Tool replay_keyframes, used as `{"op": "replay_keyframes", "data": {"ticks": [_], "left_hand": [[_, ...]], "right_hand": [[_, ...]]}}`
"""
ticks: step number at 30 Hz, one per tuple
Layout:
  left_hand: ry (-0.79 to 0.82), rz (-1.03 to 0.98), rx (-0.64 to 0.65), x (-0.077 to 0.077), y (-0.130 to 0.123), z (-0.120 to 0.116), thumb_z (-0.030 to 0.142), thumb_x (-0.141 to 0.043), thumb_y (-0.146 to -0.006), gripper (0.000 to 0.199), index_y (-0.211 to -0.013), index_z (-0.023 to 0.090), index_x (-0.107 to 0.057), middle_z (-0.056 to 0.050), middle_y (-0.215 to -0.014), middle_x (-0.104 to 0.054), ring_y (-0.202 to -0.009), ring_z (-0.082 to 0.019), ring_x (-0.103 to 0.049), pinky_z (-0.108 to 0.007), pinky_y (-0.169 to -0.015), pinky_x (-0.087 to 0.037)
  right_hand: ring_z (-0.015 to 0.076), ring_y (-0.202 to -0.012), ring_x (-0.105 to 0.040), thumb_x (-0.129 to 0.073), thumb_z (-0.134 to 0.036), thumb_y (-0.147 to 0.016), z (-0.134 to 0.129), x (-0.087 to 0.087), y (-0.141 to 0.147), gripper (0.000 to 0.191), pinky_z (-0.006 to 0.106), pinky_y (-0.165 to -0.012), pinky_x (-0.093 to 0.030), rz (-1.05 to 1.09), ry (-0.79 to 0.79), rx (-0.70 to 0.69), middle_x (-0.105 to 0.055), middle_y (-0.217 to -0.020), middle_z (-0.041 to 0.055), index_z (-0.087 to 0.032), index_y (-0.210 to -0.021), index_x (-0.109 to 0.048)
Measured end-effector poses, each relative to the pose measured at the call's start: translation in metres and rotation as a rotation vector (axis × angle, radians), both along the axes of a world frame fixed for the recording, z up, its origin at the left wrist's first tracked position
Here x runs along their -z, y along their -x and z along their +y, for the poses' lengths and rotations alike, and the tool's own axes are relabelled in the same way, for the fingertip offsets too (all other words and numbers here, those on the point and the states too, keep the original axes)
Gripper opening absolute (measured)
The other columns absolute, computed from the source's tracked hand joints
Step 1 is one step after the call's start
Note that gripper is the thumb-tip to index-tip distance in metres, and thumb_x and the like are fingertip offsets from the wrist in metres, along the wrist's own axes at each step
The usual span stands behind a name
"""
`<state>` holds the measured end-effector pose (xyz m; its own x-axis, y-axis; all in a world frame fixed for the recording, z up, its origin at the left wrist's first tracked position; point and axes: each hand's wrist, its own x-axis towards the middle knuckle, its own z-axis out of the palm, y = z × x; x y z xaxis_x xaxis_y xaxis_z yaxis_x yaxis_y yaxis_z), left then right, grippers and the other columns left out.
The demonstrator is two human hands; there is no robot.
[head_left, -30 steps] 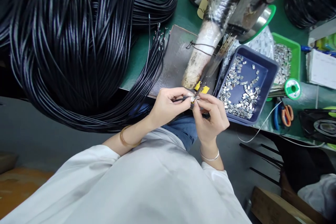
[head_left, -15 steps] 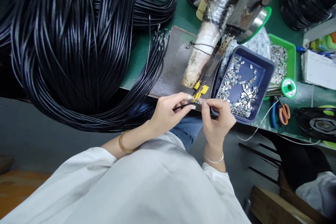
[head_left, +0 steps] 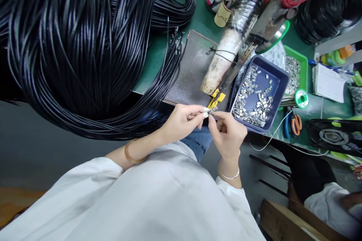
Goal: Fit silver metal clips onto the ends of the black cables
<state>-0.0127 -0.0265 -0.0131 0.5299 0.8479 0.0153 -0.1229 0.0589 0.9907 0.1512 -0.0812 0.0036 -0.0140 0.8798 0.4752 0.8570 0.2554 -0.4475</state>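
My left hand (head_left: 183, 122) is closed in a pinch, its fingertips on a small metal connector (head_left: 212, 110). My right hand (head_left: 228, 132) pinches a dark cable end (head_left: 210, 115) close beside those fingertips. The two hands meet just in front of the bench edge, below a yellow fixture (head_left: 217, 99). Right of them a blue tray (head_left: 278, 79) holds many small metal connectors. Black cables (head_left: 152, 109) with stripped ends lie to the left. How the cable end and connector touch is too small to tell.
A large bundle of black cable (head_left: 79, 52) covers the left side. A wrapped duct (head_left: 226, 52) slants over a dark plate (head_left: 188, 79). Farther right are a green tray (head_left: 304, 71), pliers (head_left: 296, 125), a solder spool (head_left: 301, 99) and a fan (head_left: 336, 135). Another person's sleeve (head_left: 328, 201) shows lower right.
My right hand has moved slightly left, and its fingertips are now closer to my left ones. The black cable between my left fingers no longer shows. The view has shifted a little.
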Motion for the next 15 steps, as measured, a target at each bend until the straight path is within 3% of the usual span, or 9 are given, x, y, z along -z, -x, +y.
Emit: {"op": "replay_keyframes", "data": {"ticks": [2,5,8,11,13,15], "left_hand": [[-0.235,0.07,-0.068,0.005,0.0,-0.002,0.018,-0.055,-0.093,0.019,-0.093,0.011,-0.072,0.0,-0.062,-0.066,-0.051,-0.007,-0.055,-0.017,-0.051,-0.043],[-0.666,0.14,-0.242,0.012,-0.002,-0.002,0.012,-0.058,-0.09,0.016,-0.095,0.011,-0.073,-0.005,-0.077,-0.076,-0.059,-0.008,-0.063,-0.017,-0.058,-0.047],[-0.854,0.172,-0.346,0.014,-0.004,-0.001,0.01,-0.059,-0.089,0.016,-0.095,0.01,-0.074,-0.005,-0.073,-0.075,-0.057,-0.007,-0.061,-0.017,-0.057,-0.045],[-0.737,0.15,-0.336,0.012,-0.006,0.001,0.011,-0.06,-0.087,0.015,-0.087,0.009,-0.075,-0.001,-0.063,-0.07,-0.048,-0.005,-0.051,-0.016,-0.051,-0.04],[-0.531,0.117,-0.304,0.009,-0.007,0.004,0.013,-0.062,-0.085,0.015,-0.084,0.01,-0.076,-0.001,-0.063,-0.069,-0.046,-0.004,-0.046,-0.016,-0.047,-0.037],[-0.294,0.086,-0.256,0.008,-0.009,0.007,0.016,-0.064,-0.083,0.014,-0.083,0.011,-0.077,-0.001,-0.065,-0.069,-0.048,-0.004,-0.047,-0.016,-0.046,-0.035]], "right_hand": [[0.0026,-0.044,-0.04,-0.064,-0.02,-0.089,0.003,-0.001,0.004,0.004,0.018,-0.048,-0.032,0.087,0.073,0.005,-0.043,-0.054,-0.0108,-0.021,-0.086,-0.062],[0.0031,-0.046,-0.037,-0.059,-0.027,-0.092,0.006,0.002,0.006,0.014,0.018,-0.045,-0.03,0.38,0.233,0.01,-0.044,-0.057,-0.0094,-0.02,-0.08,-0.059],[0.004,-0.046,-0.04,-0.062,-0.032,-0.091,0.006,0.004,0.003,0.018,0.018,-0.043,-0.031,0.522,0.239,0.03,-0.049,-0.059,-0.0076,-0.02,-0.077,-0.063],[0.0047,-0.045,-0.046,-0.061,-0.031,-0.091,0.005,0.005,0.0,0.011,0.018,-0.042,-0.035,0.544,-0.034,0.109,-0.055,-0.062,-0.0068,-0.022,-0.09,-0.067],[0.0053,-0.043,-0.049,-0.055,-0.026,-0.094,0.005,0.007,0.0,0.015,0.018,-0.041,-0.038,0.576,-0.234,0.129,-0.059,-0.063,-0.0079,-0.025,-0.107,-0.062],[0.0069,-0.047,-0.059,-0.05,-0.019,-0.096,0.006,0.009,0.0,0.025,0.019,-0.044,-0.046,0.57,-0.333,0.121,-0.068,-0.074,-0.0071,-0.029,-0.118,-0.054]]}}
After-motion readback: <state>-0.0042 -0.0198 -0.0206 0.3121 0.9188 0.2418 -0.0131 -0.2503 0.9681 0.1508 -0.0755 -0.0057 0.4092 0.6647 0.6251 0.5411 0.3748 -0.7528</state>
